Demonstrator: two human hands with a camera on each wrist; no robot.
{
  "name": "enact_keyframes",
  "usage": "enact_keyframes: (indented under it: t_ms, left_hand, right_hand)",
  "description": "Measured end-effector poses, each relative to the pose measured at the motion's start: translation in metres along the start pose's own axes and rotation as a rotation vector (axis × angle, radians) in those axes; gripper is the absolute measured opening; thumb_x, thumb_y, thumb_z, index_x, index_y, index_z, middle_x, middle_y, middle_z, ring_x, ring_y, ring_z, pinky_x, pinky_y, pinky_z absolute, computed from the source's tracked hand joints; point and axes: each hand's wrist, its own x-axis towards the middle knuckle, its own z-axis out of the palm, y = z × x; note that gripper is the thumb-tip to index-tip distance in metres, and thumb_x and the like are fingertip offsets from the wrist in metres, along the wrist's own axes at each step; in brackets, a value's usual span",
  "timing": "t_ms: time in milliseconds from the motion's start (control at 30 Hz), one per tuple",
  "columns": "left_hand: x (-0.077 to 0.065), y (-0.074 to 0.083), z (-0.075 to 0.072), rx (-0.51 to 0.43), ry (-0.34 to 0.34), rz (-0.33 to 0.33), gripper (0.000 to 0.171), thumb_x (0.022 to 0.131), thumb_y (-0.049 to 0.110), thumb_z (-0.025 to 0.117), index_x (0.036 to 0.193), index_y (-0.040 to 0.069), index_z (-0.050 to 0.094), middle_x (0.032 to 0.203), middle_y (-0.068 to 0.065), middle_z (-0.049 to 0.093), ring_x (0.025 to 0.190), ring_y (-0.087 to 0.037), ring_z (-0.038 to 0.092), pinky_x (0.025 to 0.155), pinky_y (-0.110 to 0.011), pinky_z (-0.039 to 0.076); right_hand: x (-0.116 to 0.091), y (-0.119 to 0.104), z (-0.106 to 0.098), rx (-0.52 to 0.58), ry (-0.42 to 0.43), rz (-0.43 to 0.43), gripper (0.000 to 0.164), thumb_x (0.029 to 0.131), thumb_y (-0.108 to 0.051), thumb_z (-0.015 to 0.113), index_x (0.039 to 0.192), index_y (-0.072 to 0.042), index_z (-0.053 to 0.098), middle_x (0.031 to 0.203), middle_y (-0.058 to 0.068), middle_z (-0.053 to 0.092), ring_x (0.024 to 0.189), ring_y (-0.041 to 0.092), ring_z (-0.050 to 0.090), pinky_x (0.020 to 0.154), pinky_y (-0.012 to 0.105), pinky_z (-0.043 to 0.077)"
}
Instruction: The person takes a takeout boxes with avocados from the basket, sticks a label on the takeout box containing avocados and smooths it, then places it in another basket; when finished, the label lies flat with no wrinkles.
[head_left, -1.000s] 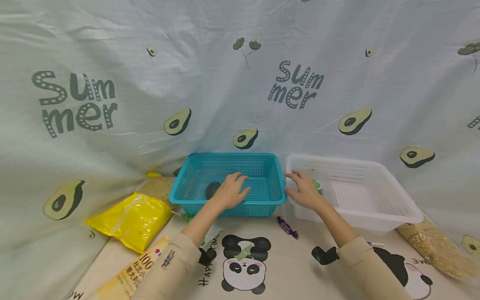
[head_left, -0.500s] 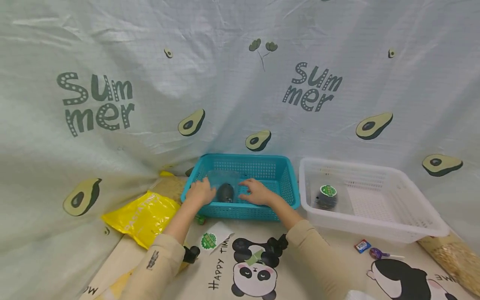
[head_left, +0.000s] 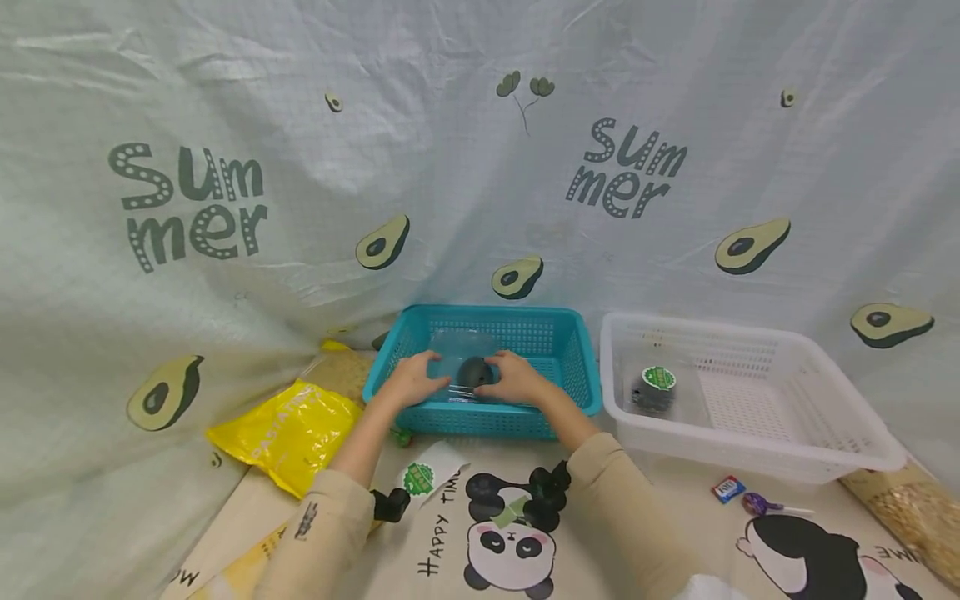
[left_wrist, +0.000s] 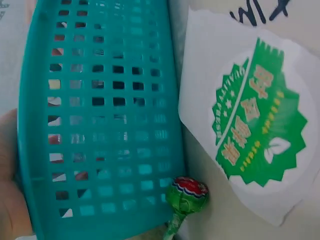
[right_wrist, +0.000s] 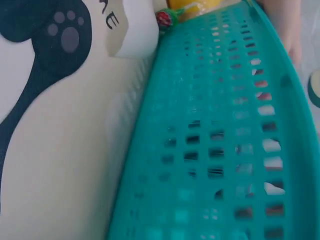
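Inside the teal basket [head_left: 495,421] a clear plastic package [head_left: 461,343] holds a dark round item [head_left: 474,372]. My left hand [head_left: 412,380] reaches over the basket's front left, thumb and fingers spread apart at the package's left side. From the other side my right hand [head_left: 520,380] grips the package, with thumb and fingertips around the right edge of the dark item. Both wrist views mostly show the teal basket's wall [left_wrist: 110,125]; part of the left hand [left_wrist: 12,190] appears beyond its rim.
At right, a white basket [head_left: 795,454] contains another clear package [head_left: 658,392] with a green label. A yellow bag [head_left: 288,433] lies left. A green-wrapped lollipop [left_wrist: 186,196] and a white labelled packet [left_wrist: 245,130] lie before the teal basket; a purple lollipop [head_left: 756,503] lies farther right.
The right hand left the white basket's near side for the teal one. The left hand went to the package's left side, then moved right. The package shifted right within the teal basket.
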Motion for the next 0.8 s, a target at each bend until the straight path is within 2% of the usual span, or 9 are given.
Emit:
enact_keyframes:
  t_ms: [200,267,333,433,533,667,800]
  left_hand:
    - [-0.006,0.028,-0.006,-0.151,0.073,0.102,0.05,0.086,0.033,0.056,0.128,0.007,0.046,0.13,-0.012,0.047,0.108,-0.03,0.052,0.082,-0.044,0.046]
    - [-0.014,0.044,-0.011,-0.195,0.108,0.132,0.05,0.085,0.034,0.056,0.128,0.008,0.047,0.13,-0.011,0.046,0.103,-0.027,0.056,0.078,-0.041,0.048]
    - [-0.024,0.059,-0.015,-0.221,0.144,0.167,0.049,0.085,0.033,0.057,0.127,0.009,0.048,0.13,-0.01,0.046,0.097,-0.025,0.059,0.074,-0.039,0.051]
    - [-0.047,0.079,-0.019,-0.244,0.191,0.226,0.043,0.084,0.03,0.058,0.122,0.011,0.053,0.129,-0.01,0.046,0.091,-0.022,0.061,0.07,-0.035,0.052]
    - [-0.075,0.09,-0.018,-0.27,0.205,0.31,0.037,0.084,0.025,0.059,0.118,0.01,0.057,0.129,-0.011,0.048,0.085,-0.018,0.063,0.067,-0.03,0.053]
    - [-0.115,0.097,-0.01,-0.319,0.174,0.38,0.033,0.083,0.021,0.061,0.114,0.009,0.06,0.128,-0.012,0.048,0.082,-0.013,0.064,0.066,-0.022,0.052]
    - [-0.151,0.098,0.003,-0.334,0.127,0.419,0.033,0.083,0.02,0.061,0.113,0.008,0.059,0.128,-0.013,0.048,0.081,-0.009,0.063,0.068,-0.018,0.05]
  right_hand:
    - [-0.025,0.007,-0.033,0.101,0.191,-0.052,0.058,0.086,-0.034,0.055,0.132,-0.002,0.039,0.141,0.02,0.026,0.118,0.034,0.043,0.092,0.048,0.039]
    - [-0.038,0.006,-0.046,0.119,0.254,-0.061,0.057,0.087,-0.034,0.054,0.134,-0.005,0.038,0.142,0.017,0.026,0.12,0.034,0.04,0.093,0.049,0.038]
    - [-0.055,0.004,-0.057,0.151,0.303,-0.073,0.057,0.087,-0.034,0.054,0.135,-0.007,0.038,0.142,0.015,0.025,0.117,0.032,0.044,0.091,0.048,0.04]
    - [-0.083,0.001,-0.065,0.161,0.367,-0.123,0.055,0.087,-0.033,0.054,0.134,-0.009,0.039,0.142,0.012,0.026,0.117,0.031,0.044,0.091,0.049,0.04]
    - [-0.118,-0.004,-0.066,0.161,0.41,-0.179,0.053,0.087,-0.03,0.055,0.133,-0.01,0.04,0.141,0.011,0.029,0.12,0.03,0.04,0.092,0.051,0.038]
    - [-0.171,-0.014,-0.056,0.133,0.457,-0.212,0.05,0.084,-0.023,0.059,0.13,-0.01,0.045,0.139,0.01,0.034,0.122,0.029,0.038,0.09,0.052,0.038]
    - [-0.212,-0.02,-0.036,0.114,0.515,-0.238,0.05,0.08,-0.017,0.065,0.127,-0.011,0.049,0.136,0.008,0.038,0.121,0.025,0.039,0.088,0.045,0.041]
